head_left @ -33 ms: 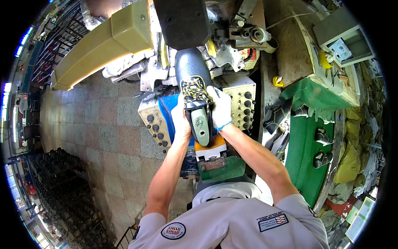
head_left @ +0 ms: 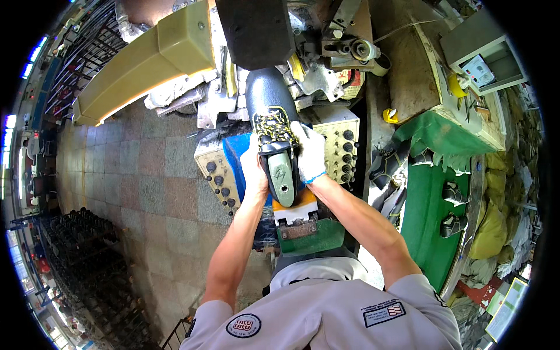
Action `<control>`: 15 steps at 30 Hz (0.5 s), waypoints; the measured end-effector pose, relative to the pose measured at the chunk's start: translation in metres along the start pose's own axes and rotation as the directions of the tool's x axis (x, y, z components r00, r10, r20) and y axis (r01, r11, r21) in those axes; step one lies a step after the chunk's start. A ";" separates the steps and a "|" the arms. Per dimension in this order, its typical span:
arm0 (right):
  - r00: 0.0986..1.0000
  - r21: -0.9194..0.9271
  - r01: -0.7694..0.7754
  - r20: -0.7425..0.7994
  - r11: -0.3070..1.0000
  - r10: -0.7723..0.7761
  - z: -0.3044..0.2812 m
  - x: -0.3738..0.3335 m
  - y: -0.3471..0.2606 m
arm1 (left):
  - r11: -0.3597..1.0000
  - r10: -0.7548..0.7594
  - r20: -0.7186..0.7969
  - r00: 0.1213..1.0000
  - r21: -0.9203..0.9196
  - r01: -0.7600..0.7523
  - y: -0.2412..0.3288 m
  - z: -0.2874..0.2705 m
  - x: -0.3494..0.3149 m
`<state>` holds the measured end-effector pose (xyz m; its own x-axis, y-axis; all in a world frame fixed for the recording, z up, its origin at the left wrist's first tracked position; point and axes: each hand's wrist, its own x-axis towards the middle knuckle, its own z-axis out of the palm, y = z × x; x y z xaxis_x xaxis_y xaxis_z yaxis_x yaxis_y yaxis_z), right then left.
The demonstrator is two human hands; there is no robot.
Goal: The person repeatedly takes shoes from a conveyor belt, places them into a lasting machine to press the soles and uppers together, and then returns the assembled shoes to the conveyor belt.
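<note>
A black lace-up shoe (head_left: 268, 93) with yellow-and-black laces sits on a grey-green shoe last (head_left: 282, 175), its toe pointing away under the dark block of a machine (head_left: 256, 35). My left hand (head_left: 254, 166) is closed around the shoe's left side near the heel. Opposite it, my right hand (head_left: 311, 151), in a white glove with a blue cuff edge, grips the right side beside the laces. The fingertips of both hands are partly hidden by the shoe. Below the last's heel end is an orange and white machine support (head_left: 296, 211).
Control panels with black knobs (head_left: 338, 146) flank the shoe. A curved yellow machine cover (head_left: 140, 58) reaches out at upper left. To the right, several shoes (head_left: 453, 224) lie on a green surface (head_left: 423, 221). A dark loaded rack (head_left: 87, 262) stands on the tiled floor at left.
</note>
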<state>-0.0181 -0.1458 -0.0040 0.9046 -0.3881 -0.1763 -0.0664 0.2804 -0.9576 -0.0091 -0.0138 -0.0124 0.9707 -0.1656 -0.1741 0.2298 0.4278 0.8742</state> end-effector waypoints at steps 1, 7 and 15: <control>1.000 -0.033 0.002 0.002 0.999 -0.002 -0.002 0.000 0.000 | 0.998 -0.015 -0.005 1.000 -0.058 0.015 -0.001 -0.001 0.002; 1.000 -0.020 0.006 0.005 1.000 -0.006 0.001 -0.013 -0.024 | 0.961 -0.024 -0.160 0.987 0.269 0.067 0.010 -0.012 -0.005; 0.959 0.315 -0.062 -0.245 0.947 0.144 -0.203 -0.099 -0.010 | 0.926 0.168 -0.201 0.965 0.368 -0.084 0.030 -0.035 -0.063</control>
<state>-0.1926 -0.2884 -0.0234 0.7544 -0.5469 -0.3631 0.0134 0.5659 -0.8244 -0.0612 0.0407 0.0088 0.9895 0.0909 -0.1125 0.1050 0.0834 0.9910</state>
